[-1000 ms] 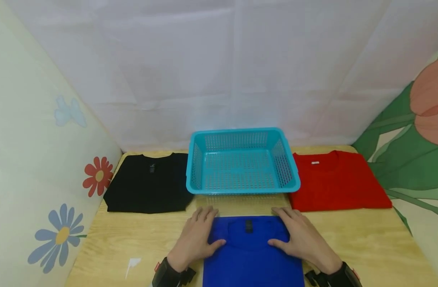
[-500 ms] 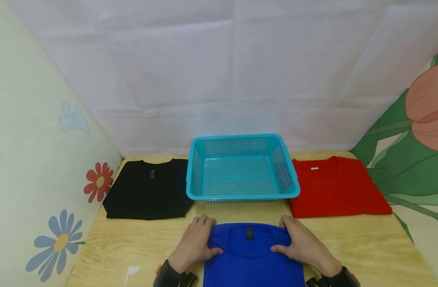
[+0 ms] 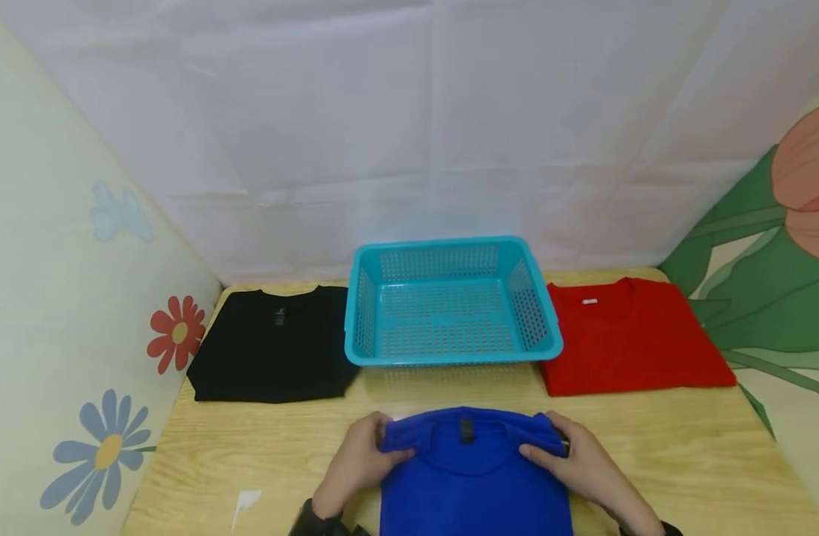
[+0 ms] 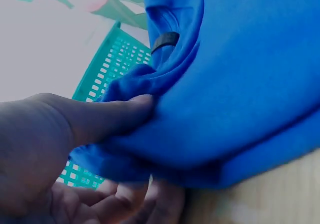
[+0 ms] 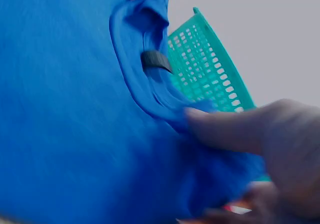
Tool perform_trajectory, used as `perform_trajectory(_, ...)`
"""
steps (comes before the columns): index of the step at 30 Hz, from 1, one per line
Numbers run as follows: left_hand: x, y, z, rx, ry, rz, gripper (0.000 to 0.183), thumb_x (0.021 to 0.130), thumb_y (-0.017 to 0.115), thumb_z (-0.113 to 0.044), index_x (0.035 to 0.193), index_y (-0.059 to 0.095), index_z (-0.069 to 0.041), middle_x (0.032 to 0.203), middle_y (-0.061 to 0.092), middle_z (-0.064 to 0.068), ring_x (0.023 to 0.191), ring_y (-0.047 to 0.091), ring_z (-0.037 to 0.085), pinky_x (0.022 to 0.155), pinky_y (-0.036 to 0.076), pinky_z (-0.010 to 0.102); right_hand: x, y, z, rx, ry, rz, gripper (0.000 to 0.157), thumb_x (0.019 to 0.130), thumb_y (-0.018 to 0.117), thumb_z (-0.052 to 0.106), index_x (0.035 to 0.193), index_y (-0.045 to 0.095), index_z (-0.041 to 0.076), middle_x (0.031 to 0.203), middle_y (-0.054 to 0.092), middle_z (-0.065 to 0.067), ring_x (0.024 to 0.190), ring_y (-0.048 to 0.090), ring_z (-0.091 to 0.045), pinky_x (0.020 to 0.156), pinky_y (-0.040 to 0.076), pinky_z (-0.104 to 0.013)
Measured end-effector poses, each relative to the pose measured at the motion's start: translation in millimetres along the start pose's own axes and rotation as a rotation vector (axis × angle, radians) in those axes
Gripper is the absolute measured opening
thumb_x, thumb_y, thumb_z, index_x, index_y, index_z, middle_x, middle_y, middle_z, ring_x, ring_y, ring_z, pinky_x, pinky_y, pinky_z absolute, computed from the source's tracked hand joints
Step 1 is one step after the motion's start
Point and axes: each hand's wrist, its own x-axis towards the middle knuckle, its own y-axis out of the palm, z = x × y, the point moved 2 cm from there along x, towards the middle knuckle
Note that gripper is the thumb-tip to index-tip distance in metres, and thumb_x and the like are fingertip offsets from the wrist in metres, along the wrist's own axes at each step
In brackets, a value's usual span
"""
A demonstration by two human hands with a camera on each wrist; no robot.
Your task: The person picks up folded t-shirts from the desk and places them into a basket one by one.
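Left hand point(image 3: 364, 463) and right hand point(image 3: 587, 463) each pinch a far corner of the folded royal-blue fabric shirt point(image 3: 475, 491), probably so the paired grip supports it evenly. It occupies the near middle of the wood-grain table point(image 3: 235, 447), before the rectangular turquoise perforated plastic basket point(image 3: 453, 359), which separates a folded black fabric shirt point(image 3: 275, 357), left, from a folded red fabric shirt point(image 3: 637, 339), right.

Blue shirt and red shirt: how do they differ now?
The left hand and right hand grip the blue shirt, while the red shirt lies untouched on the table. The blue shirt's label is dark; the red shirt's label is white. Both labels sit near the far edge.
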Motion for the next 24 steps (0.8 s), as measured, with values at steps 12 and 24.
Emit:
perform_trajectory(12,-2.0,4.8,4.1,-0.241,-0.041,0.132,0.072,0.103,0.052,-0.049,0.157,0.032,-0.005,0.159,0.041,0.017,0.149,0.035,0.04,0.118,0.03,0.063,-10,12.5,-5,0.164,0.138,0.022,0.078,0.094,0.072,0.036,0.152,0.038,-0.002,0.147,0.054,-0.024,0.132,0.055,-0.042,0.103,0.051,-0.055)
perform_trajectory(24,-20.0,7.7,11.9,-0.712,-0.118,0.36,0.062,0.101,0.063,-0.026,0.151,0.038,0.001,0.125,0.071,0.019,0.109,0.073,0.026,0.088,0.061,0.034,-15,28.2,-5,0.343,0.21,0.034,0.087,0.102,0.057,0.044,0.161,0.011,0.001,0.162,0.028,-0.029,0.145,0.035,-0.049,0.112,0.039,-0.064)
